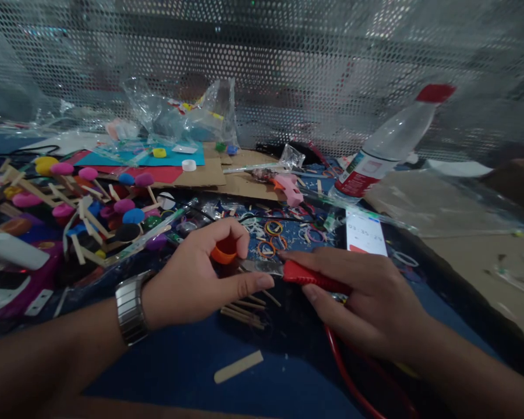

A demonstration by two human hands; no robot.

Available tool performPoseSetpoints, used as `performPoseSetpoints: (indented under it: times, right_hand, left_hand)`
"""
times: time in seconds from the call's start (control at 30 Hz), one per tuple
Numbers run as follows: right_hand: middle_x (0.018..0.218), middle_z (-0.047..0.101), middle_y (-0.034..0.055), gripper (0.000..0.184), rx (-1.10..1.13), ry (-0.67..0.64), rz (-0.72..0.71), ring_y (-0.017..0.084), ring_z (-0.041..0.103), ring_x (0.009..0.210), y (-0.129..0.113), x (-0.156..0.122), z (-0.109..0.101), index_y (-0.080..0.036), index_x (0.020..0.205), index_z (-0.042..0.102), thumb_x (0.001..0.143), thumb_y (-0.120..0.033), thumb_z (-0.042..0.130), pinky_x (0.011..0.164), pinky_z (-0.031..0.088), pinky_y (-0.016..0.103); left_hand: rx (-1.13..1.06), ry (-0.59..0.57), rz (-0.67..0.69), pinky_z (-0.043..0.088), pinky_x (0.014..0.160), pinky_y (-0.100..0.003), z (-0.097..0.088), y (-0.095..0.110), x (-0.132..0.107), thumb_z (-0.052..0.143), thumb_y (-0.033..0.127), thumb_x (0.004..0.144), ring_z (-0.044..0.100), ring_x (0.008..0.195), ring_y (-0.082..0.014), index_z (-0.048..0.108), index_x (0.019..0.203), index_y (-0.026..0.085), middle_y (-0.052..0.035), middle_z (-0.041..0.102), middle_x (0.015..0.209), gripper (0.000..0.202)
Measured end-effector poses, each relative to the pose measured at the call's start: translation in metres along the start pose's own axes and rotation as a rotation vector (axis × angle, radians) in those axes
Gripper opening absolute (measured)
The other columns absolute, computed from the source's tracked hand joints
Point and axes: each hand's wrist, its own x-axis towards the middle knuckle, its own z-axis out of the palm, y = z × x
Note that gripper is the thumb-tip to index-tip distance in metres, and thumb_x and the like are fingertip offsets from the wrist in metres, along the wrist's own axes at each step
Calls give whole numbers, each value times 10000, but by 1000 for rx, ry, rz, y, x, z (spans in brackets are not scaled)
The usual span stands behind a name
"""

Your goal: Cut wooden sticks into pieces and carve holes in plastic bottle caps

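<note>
My left hand (196, 273), with a metal watch on its wrist, is closed around a small orange bottle cap (224, 251) held between thumb and fingers. My right hand (358, 297) grips a red-handled knife (310, 274); its metal blade (267, 267) points left and meets the cap at my left fingertips. Thin wooden sticks (244, 311) lie on the blue table surface just under the hands. A flat wooden stick (238, 366) lies nearer to me.
Left: a heap of coloured caps on wooden sticks (91, 198). Behind the hands lie rubber bands (273, 233), a pink glue gun (290, 187), cardboard (240, 174), plastic bags (187, 116), a red-capped bottle (388, 145) and a lit phone (365, 233). A perforated screen closes the back.
</note>
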Motion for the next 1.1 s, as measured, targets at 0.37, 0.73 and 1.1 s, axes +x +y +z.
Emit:
performPoseSetpoints:
  times: [0.37,0.73,1.1]
  right_hand:
    - [680,666,21,290,-104,5,-37,140,594,526,-4,1,0,-155,1104,708,910,-208,498,483,453,252]
    - [670,658,18,303,-79,7,-23,135,593,539,-6,0,2,-165,1138,699,920,-201,491,468,425,237]
    - [671,657,16,319,-137,7,-23,130,587,513,-8,0,4,-157,1164,692,926,-210,486,476,448,243]
  left_hand:
    - [53,-38,-53,380,541,-230,3,1,-5,694,412,848,421,603,-91,472,892,202,42,479,783,309]
    - [59,-32,-16,416,569,-227,4,2,-3,680,421,865,455,663,-102,469,947,208,25,485,834,311]
    - [113,-31,13,443,597,-244,2,3,-5,661,403,873,492,686,-116,486,968,203,9,520,848,282]
